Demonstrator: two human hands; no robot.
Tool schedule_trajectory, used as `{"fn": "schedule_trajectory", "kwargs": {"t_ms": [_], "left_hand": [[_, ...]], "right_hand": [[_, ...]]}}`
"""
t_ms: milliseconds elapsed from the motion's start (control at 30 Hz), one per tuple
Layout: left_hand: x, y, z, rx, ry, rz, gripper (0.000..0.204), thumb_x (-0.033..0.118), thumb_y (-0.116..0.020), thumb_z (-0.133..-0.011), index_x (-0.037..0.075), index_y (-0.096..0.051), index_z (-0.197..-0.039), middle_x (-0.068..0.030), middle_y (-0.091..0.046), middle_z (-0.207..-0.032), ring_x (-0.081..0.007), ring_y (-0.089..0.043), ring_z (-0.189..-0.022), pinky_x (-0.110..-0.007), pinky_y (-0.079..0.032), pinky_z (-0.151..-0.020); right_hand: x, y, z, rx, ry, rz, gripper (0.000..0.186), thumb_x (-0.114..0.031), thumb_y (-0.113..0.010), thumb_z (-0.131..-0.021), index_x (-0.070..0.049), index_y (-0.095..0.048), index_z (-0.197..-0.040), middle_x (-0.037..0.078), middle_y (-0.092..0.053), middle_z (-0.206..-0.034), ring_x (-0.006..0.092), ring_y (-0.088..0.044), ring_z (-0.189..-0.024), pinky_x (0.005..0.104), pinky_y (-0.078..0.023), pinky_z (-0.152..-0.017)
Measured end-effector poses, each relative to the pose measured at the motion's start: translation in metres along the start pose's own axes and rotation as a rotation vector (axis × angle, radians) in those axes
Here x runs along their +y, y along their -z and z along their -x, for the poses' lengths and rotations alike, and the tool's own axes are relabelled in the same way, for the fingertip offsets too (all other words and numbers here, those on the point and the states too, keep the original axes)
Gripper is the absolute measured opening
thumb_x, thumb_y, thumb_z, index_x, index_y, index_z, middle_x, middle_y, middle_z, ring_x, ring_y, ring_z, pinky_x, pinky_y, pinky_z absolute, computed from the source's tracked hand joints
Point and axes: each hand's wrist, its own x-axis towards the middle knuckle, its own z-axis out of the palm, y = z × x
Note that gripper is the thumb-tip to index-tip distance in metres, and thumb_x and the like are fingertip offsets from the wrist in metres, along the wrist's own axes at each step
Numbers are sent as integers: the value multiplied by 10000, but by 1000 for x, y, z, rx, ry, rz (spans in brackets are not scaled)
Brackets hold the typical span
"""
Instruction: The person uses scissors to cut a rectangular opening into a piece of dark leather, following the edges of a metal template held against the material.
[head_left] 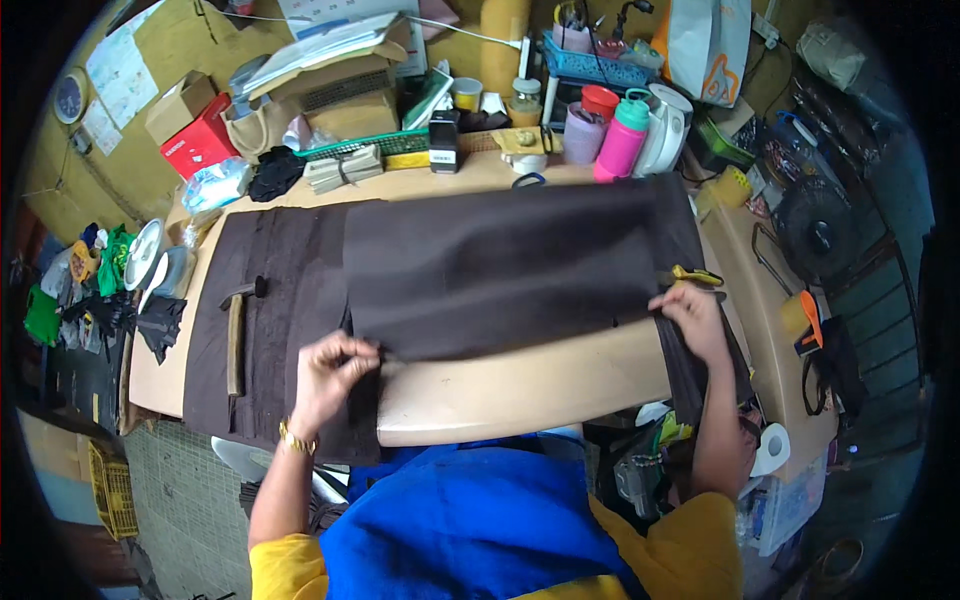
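Observation:
A wide dark brown sheet of fabric or leather [500, 265] stretches between my two hands above the table [520, 390]. My left hand [330, 375] pinches its near left corner. At the near right corner, my right hand [692, 315] grips the edge between thumb and fingers. The sheet is slightly blurred and ripples in the middle. More dark brown material [290, 250] lies under it on the left, with a wooden-handled hammer [236, 340] resting on top. Just beyond my right hand is a yellow-handled tool [697, 275], its other end hidden.
Along the back stand a pink bottle [622, 140], a white kettle [664, 130], a black box [444, 140] and a bundle of strips [343, 168]. An orange-handled tool [810, 318] and a toilet roll [771, 450] are at the right. A fan [815, 225] stands beyond.

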Motion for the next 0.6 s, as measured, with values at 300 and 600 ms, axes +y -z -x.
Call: {"fn": "schedule_trajectory", "kwargs": {"t_ms": [300, 600], "left_hand": [[-4, -36, 38, 26, 211, -27, 143, -30, -687, -805, -10, -654, -942, -38, -650, -891, -101, -601, -855, -233, -473, -794], [-11, -44, -56, 93, -12, -383, 264, -50, -621, -806, -11, -598, -1066, -182, -667, -996, -291, -652, -964, -337, -487, -861]], "right_hand": [[-14, -7, 67, 120, -119, 345, 124, -32, -624, -806, 19, -618, -918, 139, -663, -851, 204, -643, -812, 306, -476, -757], [-21, -14, -53, 54, 28, 745, 177, -100, -655, -802, -21, -646, -960, 200, -667, -944, 368, -628, -955, 438, -446, -833]]}}
